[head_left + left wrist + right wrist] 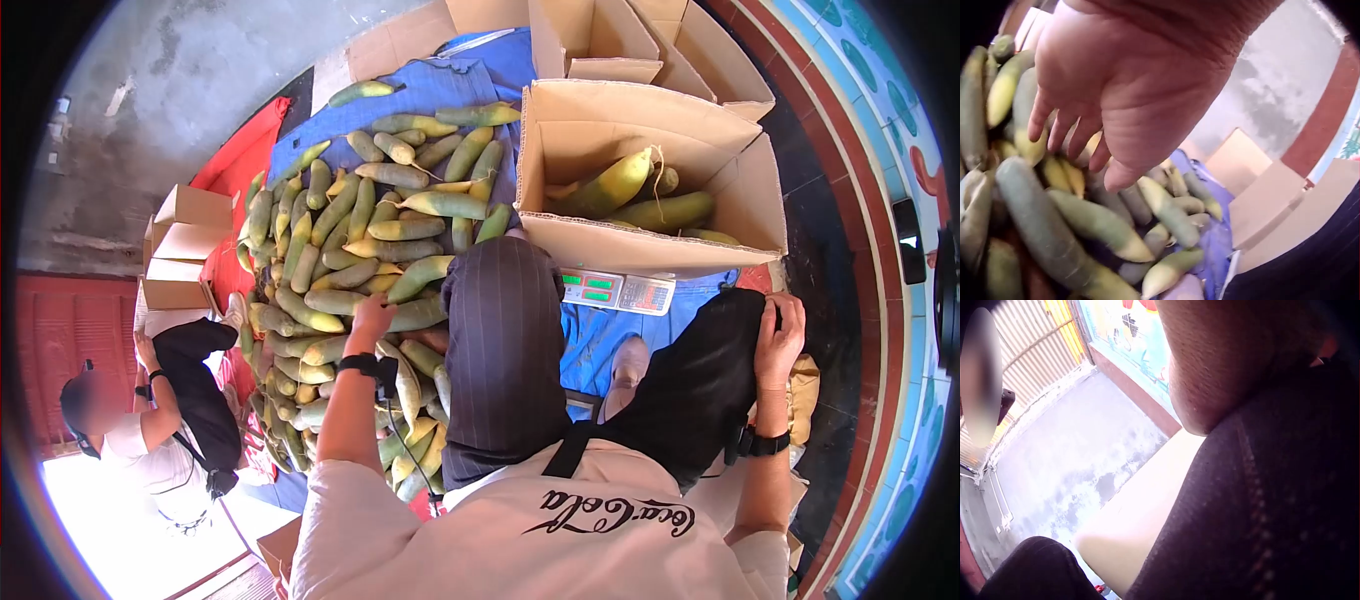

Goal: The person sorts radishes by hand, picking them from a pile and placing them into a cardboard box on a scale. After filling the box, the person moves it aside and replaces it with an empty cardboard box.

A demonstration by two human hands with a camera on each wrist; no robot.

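Observation:
A big heap of long green radishes [400, 230] covers the blue cloth on the left. My left hand [373, 315] hangs over the middle of this heap, fingers pointing down among the radishes. In the left wrist view the left hand [1122, 94] shows its palm and loosely straight fingers, with nothing in its grasp. Below its fingertips lie a green-and-yellow radish [1100, 225] and a darker one [1041, 212]. My right hand [780, 340] rests on my right knee. In the right wrist view that hand [1222, 369] is a dark, close shape against the trouser leg.
An open cardboard box [650, 245] with several large radishes stands ahead, against a scale [615, 291] with lit green displays. More open boxes [595, 35] stand behind it. Another person [150, 410] sits at the left edge of the heap, near small cartons [185, 240].

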